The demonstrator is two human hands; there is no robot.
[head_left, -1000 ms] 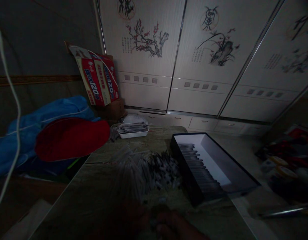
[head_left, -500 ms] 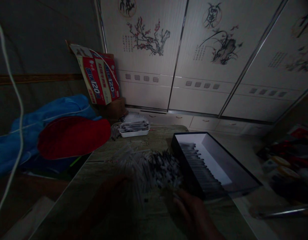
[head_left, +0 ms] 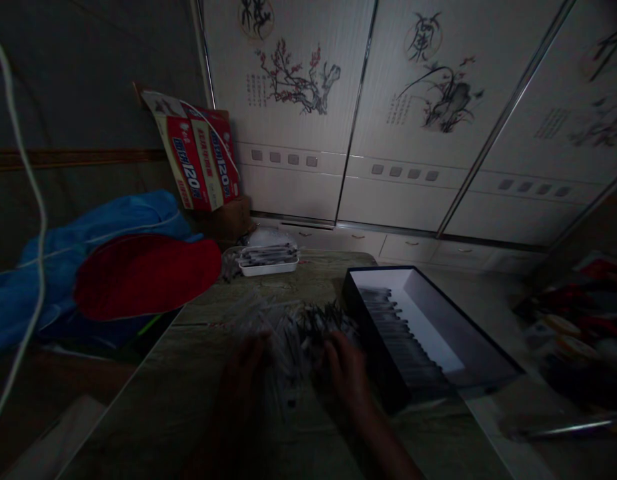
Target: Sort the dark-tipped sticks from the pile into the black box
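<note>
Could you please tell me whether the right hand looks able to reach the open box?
Probably yes: the right hand is close beside the open box, and nothing visible stands between them.

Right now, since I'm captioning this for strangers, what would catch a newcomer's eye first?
Probably the red oval item against blue fabric at left. Next, the open box at right, holding a row of slim sticks; then the loose pile on the table, by the left hand and right hand.

Red cloth (head_left: 148, 277) against blue fabric (head_left: 143, 208)
</note>
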